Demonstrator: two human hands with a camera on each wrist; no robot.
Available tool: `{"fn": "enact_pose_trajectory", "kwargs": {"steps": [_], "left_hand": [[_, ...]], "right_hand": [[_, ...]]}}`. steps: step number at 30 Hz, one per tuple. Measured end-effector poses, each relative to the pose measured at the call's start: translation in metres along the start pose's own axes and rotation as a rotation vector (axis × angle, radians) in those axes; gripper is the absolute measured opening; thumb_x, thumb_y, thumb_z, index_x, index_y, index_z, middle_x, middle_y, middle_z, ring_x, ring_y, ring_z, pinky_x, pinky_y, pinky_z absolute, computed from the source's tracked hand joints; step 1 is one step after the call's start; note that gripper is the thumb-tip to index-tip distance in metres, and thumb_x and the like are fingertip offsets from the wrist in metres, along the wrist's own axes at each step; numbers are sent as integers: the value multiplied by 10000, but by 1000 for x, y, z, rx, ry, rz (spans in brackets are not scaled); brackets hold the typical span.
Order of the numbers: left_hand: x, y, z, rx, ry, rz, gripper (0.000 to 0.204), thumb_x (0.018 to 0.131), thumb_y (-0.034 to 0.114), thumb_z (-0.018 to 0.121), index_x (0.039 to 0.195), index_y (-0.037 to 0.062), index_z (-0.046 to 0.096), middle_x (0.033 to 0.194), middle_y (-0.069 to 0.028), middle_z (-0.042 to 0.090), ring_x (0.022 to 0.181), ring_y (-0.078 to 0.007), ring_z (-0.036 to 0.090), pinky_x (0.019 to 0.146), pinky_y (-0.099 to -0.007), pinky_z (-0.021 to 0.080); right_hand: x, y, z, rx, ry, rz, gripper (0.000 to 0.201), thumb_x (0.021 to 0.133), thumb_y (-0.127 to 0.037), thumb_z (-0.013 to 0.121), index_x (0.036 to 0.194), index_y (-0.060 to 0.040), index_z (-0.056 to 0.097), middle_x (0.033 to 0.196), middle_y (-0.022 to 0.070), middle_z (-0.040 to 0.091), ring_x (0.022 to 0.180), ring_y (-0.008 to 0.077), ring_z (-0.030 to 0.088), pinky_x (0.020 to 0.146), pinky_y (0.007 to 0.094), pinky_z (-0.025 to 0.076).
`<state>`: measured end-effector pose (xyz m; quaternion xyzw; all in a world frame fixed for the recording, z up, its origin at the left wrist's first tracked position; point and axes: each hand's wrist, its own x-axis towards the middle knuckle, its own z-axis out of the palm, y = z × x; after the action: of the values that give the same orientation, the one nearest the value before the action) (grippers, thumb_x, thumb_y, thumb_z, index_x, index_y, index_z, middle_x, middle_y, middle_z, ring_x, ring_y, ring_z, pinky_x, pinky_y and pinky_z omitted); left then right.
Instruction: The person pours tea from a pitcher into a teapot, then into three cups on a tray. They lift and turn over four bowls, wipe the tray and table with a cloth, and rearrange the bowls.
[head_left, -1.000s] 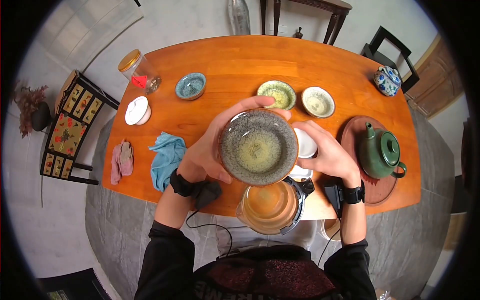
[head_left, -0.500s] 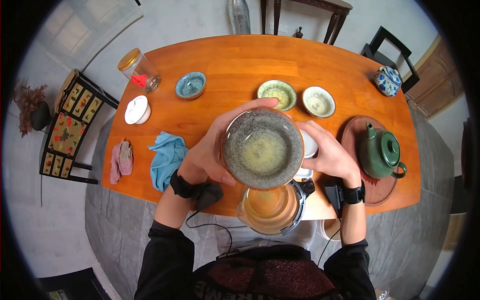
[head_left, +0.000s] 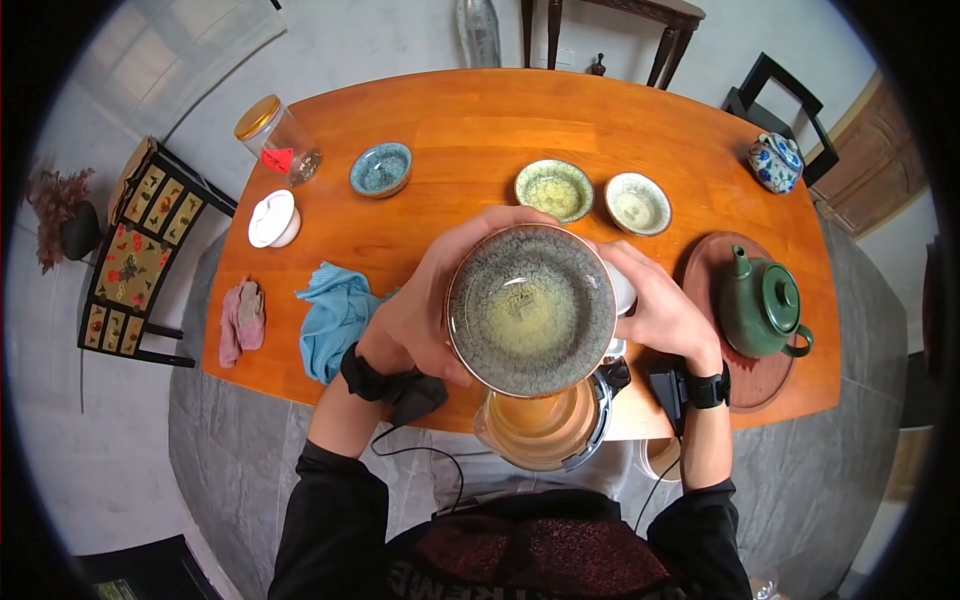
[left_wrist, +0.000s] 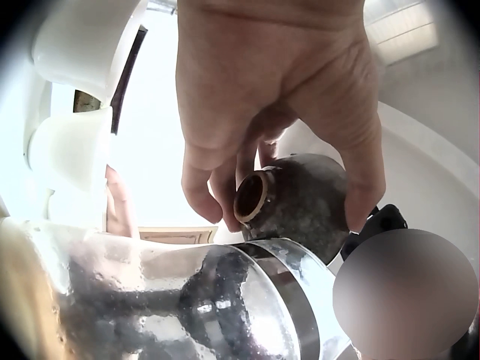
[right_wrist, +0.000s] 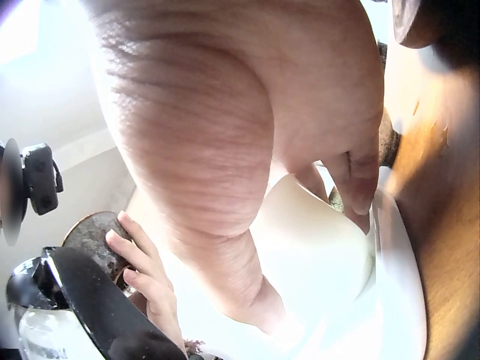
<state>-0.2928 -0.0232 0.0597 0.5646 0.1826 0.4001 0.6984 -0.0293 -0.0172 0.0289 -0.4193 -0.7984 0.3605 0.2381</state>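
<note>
My left hand (head_left: pixel 412 318) holds a grey crackle-glazed teacup (head_left: pixel 530 310) raised high, fingers curled round its side. Its speckled inside, yellowish in the middle, faces the head camera. In the left wrist view the cup's foot ring shows, with the dark teacup (left_wrist: pixel 304 202) tipped between thumb and fingers. My right hand (head_left: pixel 660 308) grips a white cup (right_wrist: pixel 315 221) by its sides; a white saucer (right_wrist: pixel 401 262) lies under it on the table. A glass pot (head_left: pixel 525 435) with a dark band and handle stands below the teacup, partly hidden by it.
A green teapot (head_left: pixel 765 305) sits on a round wooden tray (head_left: pixel 705 265) at right. Farther back are a yellow-green cup (head_left: pixel 555 190), a pale cup (head_left: pixel 638 205) and a blue cup (head_left: pixel 381 170). A blue cloth (head_left: pixel 335 320), white lidded pot (head_left: pixel 274 220) and glass jar (head_left: pixel 290 160) lie left.
The grey teacup has shifted slightly right and down in the head view and looks larger, covering more of the glass pot and white cup. My right hand has stayed nearly still.
</note>
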Motion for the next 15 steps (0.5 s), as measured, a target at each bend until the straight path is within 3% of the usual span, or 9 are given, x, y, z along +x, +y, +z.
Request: {"fn": "enact_pose_trajectory", "kwargs": {"steps": [5, 11, 13, 15], "left_hand": [[0, -2, -2, -14, -57, 54, 1163, 435, 354, 912, 1392, -23, 370, 1336, -110, 514, 1235, -187, 511, 1066, -332, 384], [-2, 2, 0, -27, -48, 2, 1186, 421, 336, 915, 1406, -30, 366, 1337, -108, 515, 1235, -184, 514, 1066, -324, 382], [-4, 5, 1, -61, -28, -86, 1184, 416, 314, 910, 1410, -31, 365, 1336, -103, 518, 1231, -181, 518, 1063, -318, 385], [-3, 0, -1, -51, -67, -35, 1176, 415, 301, 905, 1409, -31, 369, 1333, -102, 521, 1229, -182, 520, 1061, -316, 386]], "right_hand": [[0, 1, 0, -16, 4, -16, 617, 674, -81, 756, 1248, -58, 532, 1132, 161, 571, 1087, 353, 564, 945, 397, 458], [0, 2, 1, -4, 5, -18, 615, 674, -85, 760, 1245, -56, 533, 1133, 162, 571, 1086, 354, 564, 946, 399, 458], [0, 3, 1, -8, 9, -23, 614, 678, -88, 762, 1247, -58, 533, 1135, 162, 572, 1086, 355, 564, 948, 400, 458], [0, 2, 1, -6, 11, -24, 613, 680, -88, 761, 1248, -59, 533, 1136, 161, 573, 1087, 354, 564, 948, 400, 458]]}}
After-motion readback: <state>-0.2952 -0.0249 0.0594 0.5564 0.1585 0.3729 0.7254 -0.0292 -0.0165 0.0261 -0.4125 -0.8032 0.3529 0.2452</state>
